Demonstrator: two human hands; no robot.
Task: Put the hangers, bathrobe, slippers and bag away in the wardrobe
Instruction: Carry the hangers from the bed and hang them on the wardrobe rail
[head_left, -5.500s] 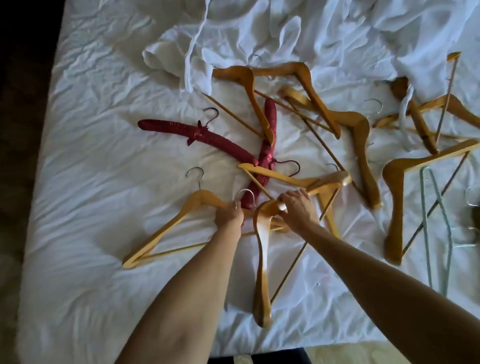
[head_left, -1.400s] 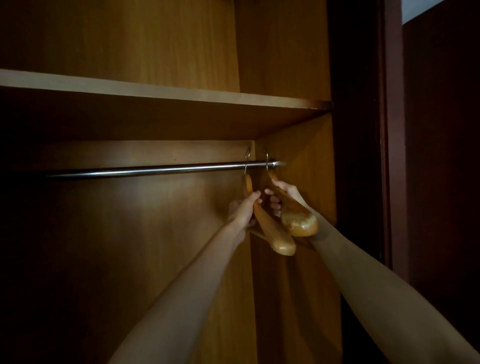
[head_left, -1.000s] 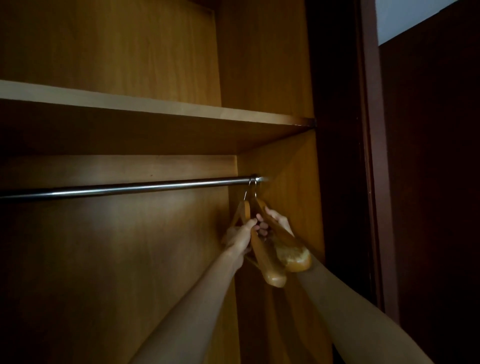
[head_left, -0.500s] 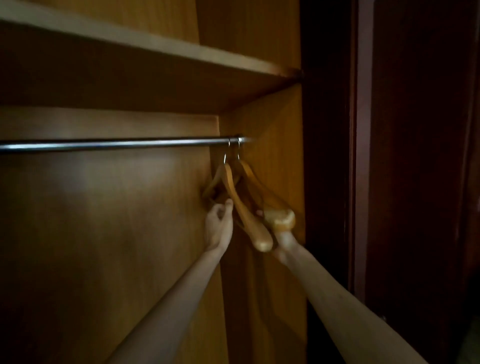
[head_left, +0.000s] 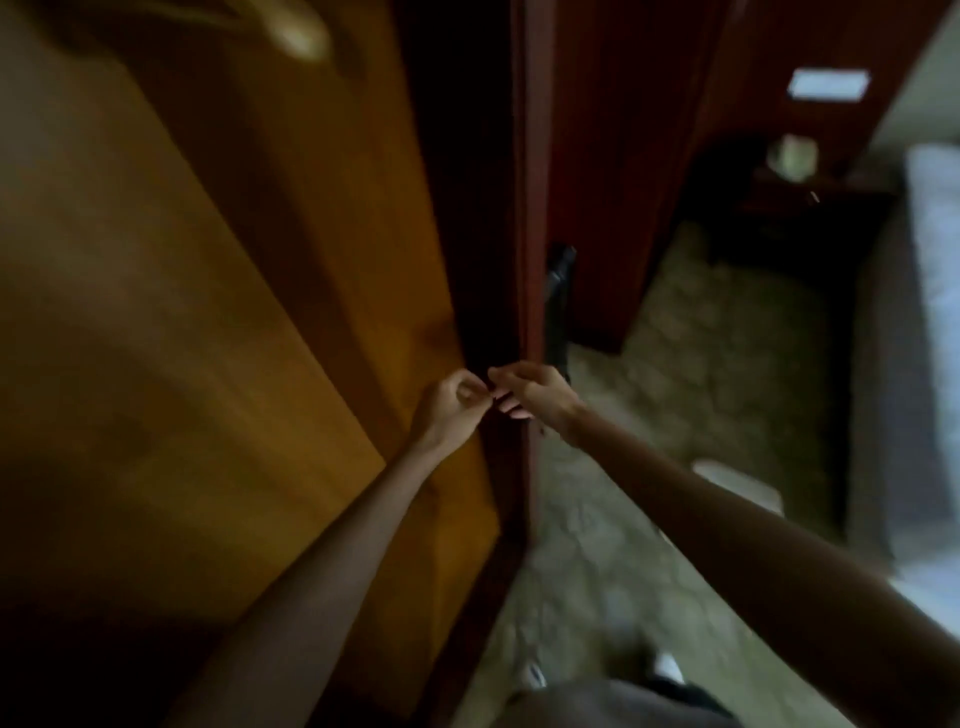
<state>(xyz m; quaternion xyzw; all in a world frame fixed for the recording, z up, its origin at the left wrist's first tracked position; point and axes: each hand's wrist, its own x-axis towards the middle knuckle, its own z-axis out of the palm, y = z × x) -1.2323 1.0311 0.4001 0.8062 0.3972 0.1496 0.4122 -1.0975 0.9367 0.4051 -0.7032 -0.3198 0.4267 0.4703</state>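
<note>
The view is blurred and tilted down to the right. The pale end of a wooden hanger (head_left: 301, 36) shows at the top left, inside the wardrobe (head_left: 208, 312). Both my hands hang empty in front of the wardrobe's right edge, almost touching each other. My left hand (head_left: 452, 408) is curled loosely with nothing in it. My right hand (head_left: 535, 397) has its fingers stretched out and holds nothing. The rail, bathrobe, bag and other hangers are out of view.
The dark red wardrobe door (head_left: 597, 156) stands open on the right, with a black handle (head_left: 558, 306). Beyond it are patterned carpet (head_left: 701, 338), a pale flat object (head_left: 737, 483) on the floor, a dark nightstand (head_left: 795, 208) and the bed's white edge (head_left: 935, 312).
Both hands have let go of the two hangers on the rail and dropped down. The view has swung down and to the right, towards the floor and the bed.
</note>
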